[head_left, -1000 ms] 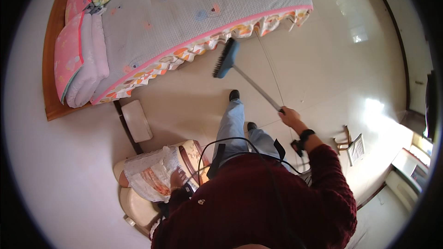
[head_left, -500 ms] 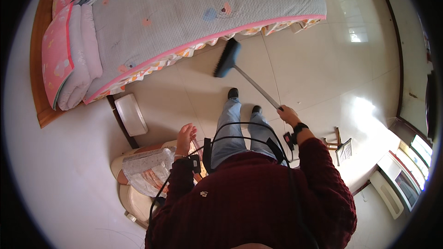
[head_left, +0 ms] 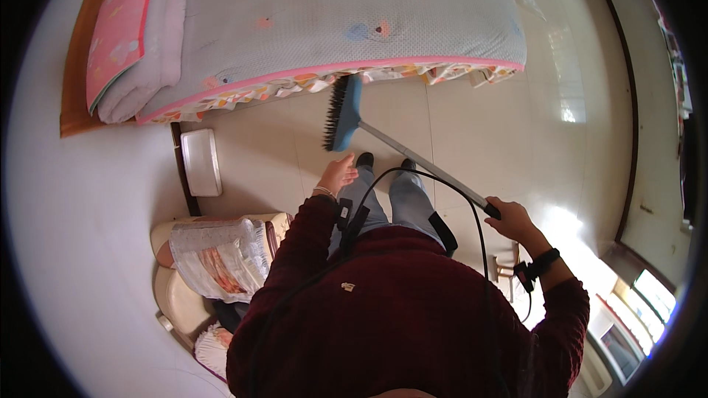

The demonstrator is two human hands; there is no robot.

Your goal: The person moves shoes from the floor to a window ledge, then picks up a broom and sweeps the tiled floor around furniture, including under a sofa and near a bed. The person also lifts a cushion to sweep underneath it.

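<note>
A broom with a blue head and dark bristles (head_left: 345, 112) is held up in front of me, its grey pole slanting down to the right. My right hand (head_left: 510, 220) is wrapped round the black end of that pole. Close below the broom head, my left hand (head_left: 339, 175) reaches forward with its fingers stretched out and nothing in them. A small gap seems to lie between the fingertips and the head. The top of the broom head overlaps the frilled edge of the bed (head_left: 310, 29); whether they touch I cannot tell.
On the bed's left end lie a pink pillow and folded bedding (head_left: 144, 44). A white rectangular box (head_left: 201, 163) stands by the left wall. Behind it is a beige armchair (head_left: 177, 298) with a plastic-wrapped package (head_left: 225, 259). A small wooden stool (head_left: 506, 269) stands at my right. Tiled floor (head_left: 487, 133) stretches ahead.
My right hand has drawn back toward the lower right, and the broom head has come lower and nearer. My left hand has moved forward and right, toward the broom head.
</note>
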